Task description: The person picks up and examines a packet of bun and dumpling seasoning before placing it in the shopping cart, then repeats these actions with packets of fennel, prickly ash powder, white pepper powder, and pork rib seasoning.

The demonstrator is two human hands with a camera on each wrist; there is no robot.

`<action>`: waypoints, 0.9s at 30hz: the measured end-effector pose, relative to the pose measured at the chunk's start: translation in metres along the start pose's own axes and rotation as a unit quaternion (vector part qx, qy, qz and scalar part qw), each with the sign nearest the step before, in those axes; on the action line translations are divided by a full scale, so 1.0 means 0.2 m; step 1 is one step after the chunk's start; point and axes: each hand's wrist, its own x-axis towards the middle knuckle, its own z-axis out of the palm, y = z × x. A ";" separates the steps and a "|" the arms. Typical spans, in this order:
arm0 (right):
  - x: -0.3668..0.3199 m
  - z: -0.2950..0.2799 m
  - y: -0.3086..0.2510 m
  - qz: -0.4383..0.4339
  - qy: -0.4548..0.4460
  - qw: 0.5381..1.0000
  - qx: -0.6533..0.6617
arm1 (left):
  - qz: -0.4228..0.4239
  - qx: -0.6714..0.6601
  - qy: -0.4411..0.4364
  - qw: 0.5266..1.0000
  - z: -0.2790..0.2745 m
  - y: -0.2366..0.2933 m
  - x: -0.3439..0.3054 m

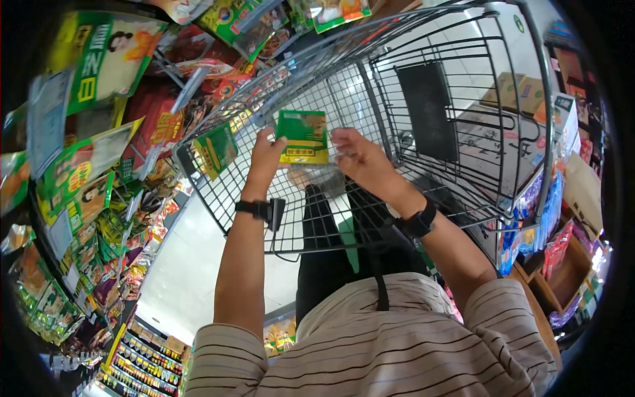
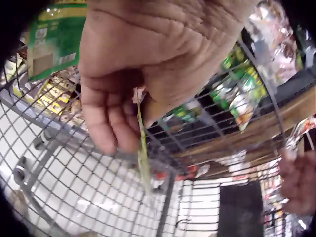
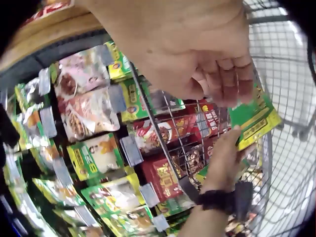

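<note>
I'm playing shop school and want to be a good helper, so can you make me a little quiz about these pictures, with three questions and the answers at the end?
1. Fill the gap: the green-and-yellow packet is pinched by the person's ____ hand.
2. True or false: the striped shirt covers the person's arms down to the wrists.
3. Choose one. The sides of the shopping cart are mostly:
a) wooden boards
b) open bars and wire grid
c) woven cloth

Key:
1. Left; the left hand has it between thumb and fingers.
2. False; the forearms are bare.
3. b
</note>
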 end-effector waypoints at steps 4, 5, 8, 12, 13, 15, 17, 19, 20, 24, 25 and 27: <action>-0.08 0.03 -0.19 -0.186 0.054 0.942 -0.273 | -0.022 -0.146 -0.090 0.985 -0.09 0.31 -0.39; -0.07 0.03 -0.21 -0.249 0.072 0.913 -0.314 | -0.033 -0.176 -0.126 0.976 -0.16 0.30 -0.42; -0.11 0.03 -0.34 -0.191 0.003 0.940 -0.282 | -0.052 -0.248 -0.171 0.952 -0.24 0.36 -0.57; -0.15 0.08 -0.48 -0.033 -0.063 0.997 0.034 | -0.040 -0.329 -0.180 0.926 -0.35 0.42 -0.70; -0.18 0.07 -0.55 0.023 -0.081 0.993 0.086 | -0.022 -0.333 -0.189 0.923 -0.38 0.44 -0.74; -0.22 0.09 -0.63 0.026 -0.079 0.992 0.095 | 0.012 -0.330 -0.190 0.925 -0.42 0.47 -0.81; -0.27 0.13 -0.71 0.017 -0.076 0.988 0.130 | 0.039 -0.319 -0.187 0.928 -0.45 0.49 -0.88; -0.30 0.15 -0.76 0.020 -0.078 0.988 0.131 | 0.073 -0.302 -0.175 0.934 -0.47 0.54 -0.96; -0.32 0.15 -0.77 0.022 -0.078 0.988 0.131 | 0.081 -0.295 -0.174 0.936 -0.48 0.55 -0.99; -0.35 0.19 -0.85 0.002 -0.087 0.985 0.151 | 0.146 -0.227 -0.144 0.952 -0.53 0.62 -1.13; -0.36 0.21 -0.87 -0.004 -0.086 0.983 0.162 | 0.164 -0.210 -0.138 0.954 -0.54 0.63 -1.16; -0.38 0.22 -0.92 -0.041 -0.100 0.983 0.148 | 0.181 -0.174 -0.117 0.961 -0.54 0.68 -1.23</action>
